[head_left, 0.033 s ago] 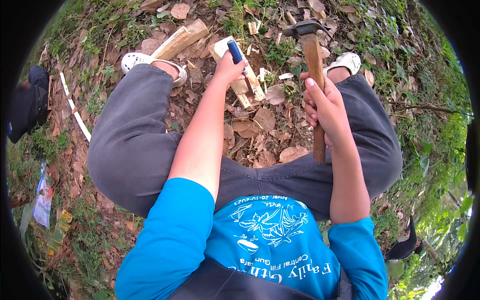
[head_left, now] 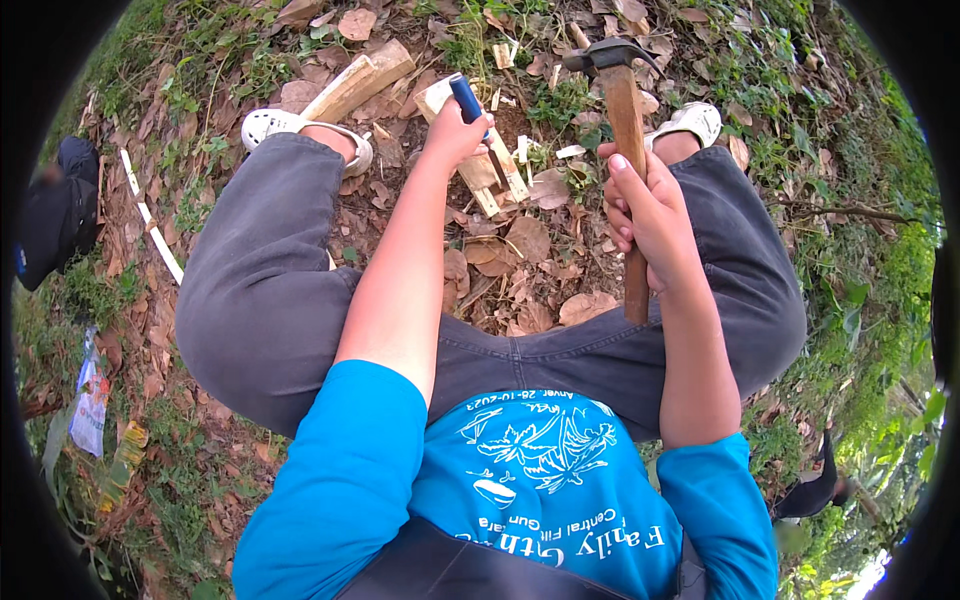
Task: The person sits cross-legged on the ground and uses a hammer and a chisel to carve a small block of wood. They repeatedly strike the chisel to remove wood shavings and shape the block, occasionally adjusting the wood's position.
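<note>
My left hand (head_left: 458,138) is closed round the blue handle of a chisel (head_left: 465,101). Its dark blade (head_left: 498,168) slants down over a pale split piece of wood (head_left: 474,176) lying on the ground between my feet. Whether the blade's edge touches the wood or stands in it, I cannot tell. In my right hand (head_left: 648,215), a claw hammer is gripped by its wooden handle (head_left: 624,115), with the dark metal head (head_left: 608,56) uppermost. The hammer is held up to the right of the chisel, apart from it.
Thicker split wood (head_left: 360,82) lies beside my left shoe (head_left: 270,124). Pale chips (head_left: 570,152) and dry leaves (head_left: 530,236) are scattered about. At the left are a white strip (head_left: 152,222) and a plastic bag (head_left: 88,410). Dark-clothed people show at the left (head_left: 62,215) and lower right (head_left: 812,490).
My left hand and the chisel handle have shifted very slightly to the left. The hammer in my right hand has hardly moved.
</note>
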Motion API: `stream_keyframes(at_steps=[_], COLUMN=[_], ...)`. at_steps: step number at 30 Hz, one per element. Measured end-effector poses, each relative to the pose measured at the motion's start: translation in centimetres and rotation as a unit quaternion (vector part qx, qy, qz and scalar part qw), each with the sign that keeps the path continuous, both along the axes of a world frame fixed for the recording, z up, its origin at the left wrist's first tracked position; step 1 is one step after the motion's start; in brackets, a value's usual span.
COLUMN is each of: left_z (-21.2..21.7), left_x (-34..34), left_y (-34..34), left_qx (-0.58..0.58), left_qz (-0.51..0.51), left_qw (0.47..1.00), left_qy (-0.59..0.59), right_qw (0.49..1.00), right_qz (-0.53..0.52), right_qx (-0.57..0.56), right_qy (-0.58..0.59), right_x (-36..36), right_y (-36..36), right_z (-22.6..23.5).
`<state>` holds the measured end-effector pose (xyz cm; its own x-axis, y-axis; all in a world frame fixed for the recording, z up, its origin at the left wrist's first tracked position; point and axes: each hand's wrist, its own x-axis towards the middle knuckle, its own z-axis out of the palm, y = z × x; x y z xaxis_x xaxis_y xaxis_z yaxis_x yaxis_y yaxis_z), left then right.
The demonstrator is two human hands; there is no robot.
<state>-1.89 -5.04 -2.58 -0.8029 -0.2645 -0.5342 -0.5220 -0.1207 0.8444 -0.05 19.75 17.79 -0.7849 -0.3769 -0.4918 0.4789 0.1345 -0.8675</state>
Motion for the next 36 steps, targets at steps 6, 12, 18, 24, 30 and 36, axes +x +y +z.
stream_keyframes(at_steps=[6, 12, 18, 24, 30, 36], left_z=[2.1, 2.5, 1.8, 2.2, 2.1, 4.6], left_x=[-0.4, 1.0, 1.4, 2.1, 3.3, 4.1], left_y=[-0.3, 0.7, 1.0, 1.3, 1.6, 3.0], left_qx=[-0.206, -0.304, -0.298, -0.312, -0.303, -0.369], left_qz=[-0.012, 0.003, 0.017, 0.028, 0.025, -0.036], left_qw=[0.971, 0.947, 0.943, 0.937, 0.940, 0.917], left_qy=[0.119, 0.101, 0.146, 0.152, 0.156, 0.148], right_qw=[0.999, 0.999, 0.999, 0.999, 1.000, 0.975], right_qz=[-0.013, -0.014, -0.011, -0.003, 0.013, 0.089], right_qx=[-0.036, -0.033, -0.040, -0.044, -0.024, 0.093], right_qy=[-0.017, -0.028, -0.014, -0.013, 0.003, 0.181], right_x=[-0.1, 0.3, 0.7, 1.0, 1.3, -0.2], right_y=[0.9, 1.3, 1.5, 1.5, 0.7, -0.7], right_z=[-0.3, 0.3, 0.6, 0.7, 0.3, 0.4])
